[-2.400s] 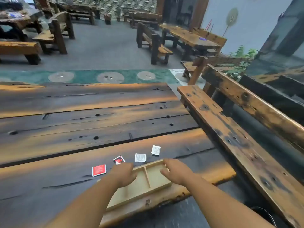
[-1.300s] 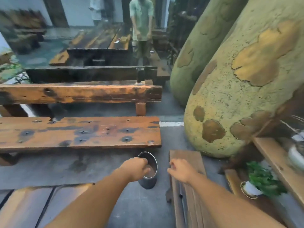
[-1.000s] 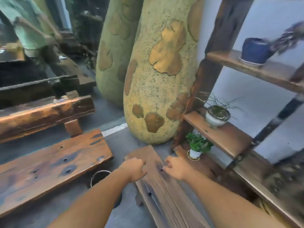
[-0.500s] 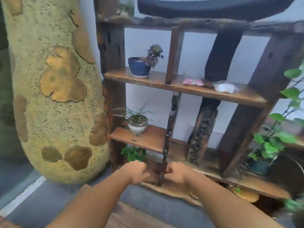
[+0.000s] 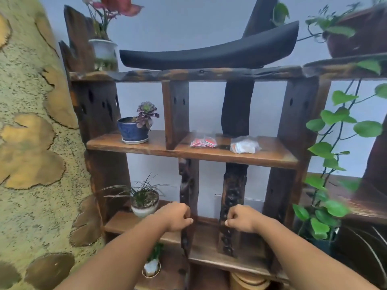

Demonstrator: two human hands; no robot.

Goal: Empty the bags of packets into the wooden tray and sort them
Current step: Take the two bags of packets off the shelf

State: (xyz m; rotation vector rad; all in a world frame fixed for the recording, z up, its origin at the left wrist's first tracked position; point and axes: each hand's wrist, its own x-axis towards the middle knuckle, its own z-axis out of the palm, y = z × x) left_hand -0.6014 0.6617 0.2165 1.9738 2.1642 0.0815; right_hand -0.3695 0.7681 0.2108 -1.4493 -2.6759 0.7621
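Our wooden shelf unit [image 5: 234, 155] stands before us. Above our hands, on its middle board, lie a bag of red packets [image 5: 203, 142] and a bag of white packets [image 5: 244, 146]. Left hand [image 5: 174, 216] and right hand [image 5: 243, 219] hang loosely curled, holding nothing.

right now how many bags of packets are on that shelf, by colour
red bag of packets: 1
white bag of packets: 1
total: 2, side by side on the middle shelf
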